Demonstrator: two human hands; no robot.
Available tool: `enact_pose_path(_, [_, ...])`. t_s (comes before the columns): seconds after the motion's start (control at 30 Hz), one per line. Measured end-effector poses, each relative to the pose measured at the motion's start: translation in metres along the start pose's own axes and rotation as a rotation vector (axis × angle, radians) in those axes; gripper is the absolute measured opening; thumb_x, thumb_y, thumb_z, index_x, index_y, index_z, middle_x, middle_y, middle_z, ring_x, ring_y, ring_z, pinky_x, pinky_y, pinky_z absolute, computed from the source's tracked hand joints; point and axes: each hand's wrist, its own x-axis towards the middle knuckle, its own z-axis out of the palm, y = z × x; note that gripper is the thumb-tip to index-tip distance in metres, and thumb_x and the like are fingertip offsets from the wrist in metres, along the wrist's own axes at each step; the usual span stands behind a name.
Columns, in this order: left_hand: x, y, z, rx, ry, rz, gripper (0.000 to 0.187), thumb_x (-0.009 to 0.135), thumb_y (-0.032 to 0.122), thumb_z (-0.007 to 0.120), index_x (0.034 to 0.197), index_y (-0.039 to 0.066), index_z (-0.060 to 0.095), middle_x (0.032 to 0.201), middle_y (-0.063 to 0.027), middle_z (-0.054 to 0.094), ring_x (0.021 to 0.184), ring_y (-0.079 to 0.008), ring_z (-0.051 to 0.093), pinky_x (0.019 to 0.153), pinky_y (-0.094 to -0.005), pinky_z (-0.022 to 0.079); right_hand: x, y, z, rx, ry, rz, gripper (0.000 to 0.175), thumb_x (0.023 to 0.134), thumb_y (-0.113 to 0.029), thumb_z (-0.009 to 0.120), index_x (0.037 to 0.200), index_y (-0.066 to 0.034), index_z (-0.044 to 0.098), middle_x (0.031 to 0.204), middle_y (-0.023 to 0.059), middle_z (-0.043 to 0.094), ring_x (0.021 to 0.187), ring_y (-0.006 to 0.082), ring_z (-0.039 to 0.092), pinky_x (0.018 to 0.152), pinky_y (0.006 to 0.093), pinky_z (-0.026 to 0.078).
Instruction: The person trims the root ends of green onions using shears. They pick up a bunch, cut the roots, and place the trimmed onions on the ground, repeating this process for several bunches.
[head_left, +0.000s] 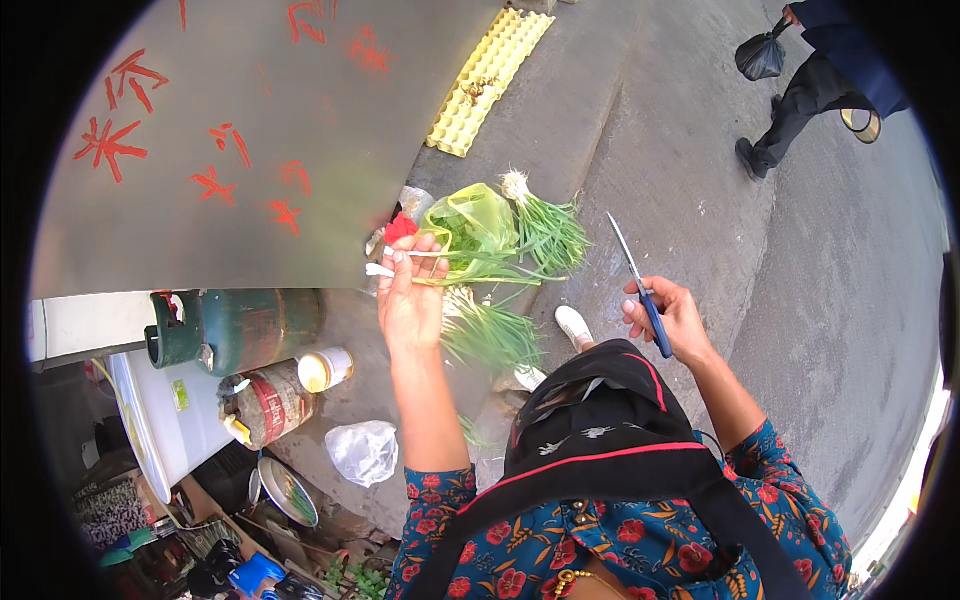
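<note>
My left hand (412, 296), palm up, holds a couple of spring onions (380, 270), their white ends to the left and green leaves trailing right. In my right hand (679, 319) is a pair of scissors (628, 255) with blue handles, blades pointing up and away; the blades look closed together. Beyond my left hand, a yellow-green plastic bag (491, 214) of leafy greens rests on the ground. One bunch of spring onions (555, 229) lies to its right, and another bunch (495, 330) is nearer me. Something red (401, 227) shows just past my left fingertips.
A grey board (255, 135) with red writing fills the upper left. Below it are a green gas cylinder (262, 330), a tin can (326, 370), a white tub (165, 412) and a clear plastic bag (364, 452). Yellow egg trays (487, 82) lie ahead. A person (817, 90) walks at upper right.
</note>
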Motion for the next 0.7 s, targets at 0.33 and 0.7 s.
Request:
enact_pose_path(0.33, [0.007, 0.029, 0.005, -0.311, 0.297, 0.086, 0.029, 0.098, 0.014, 0.048, 0.124, 0.002, 0.047, 0.130, -0.0197, 0.051, 0.124, -0.0340, 0.046, 0.111, -0.0547, 0.031, -0.018, 0.008, 0.022, 0.119, -0.333, 0.180, 0.039, 0.085, -0.024, 0.072, 0.114, -0.0020, 0.058, 0.075, 0.0007, 0.063, 0.059, 0.0070, 0.059, 0.051, 0.0207, 0.045])
enact_pose_path(0.7, [0.008, 0.017, 0.019, -0.364, 0.355, 0.051, 0.026, 0.095, 0.015, 0.054, 0.116, 0.000, 0.049, 0.125, -0.0189, 0.053, 0.118, -0.0330, 0.050, 0.106, -0.0568, 0.038, 0.012, -0.019, 0.065, -0.489, -0.178, -0.365, 0.055, 0.073, -0.039, 0.075, 0.109, 0.0001, 0.059, 0.069, 0.0124, 0.057, 0.062, 0.0261, 0.058, 0.060, 0.0385, 0.046])
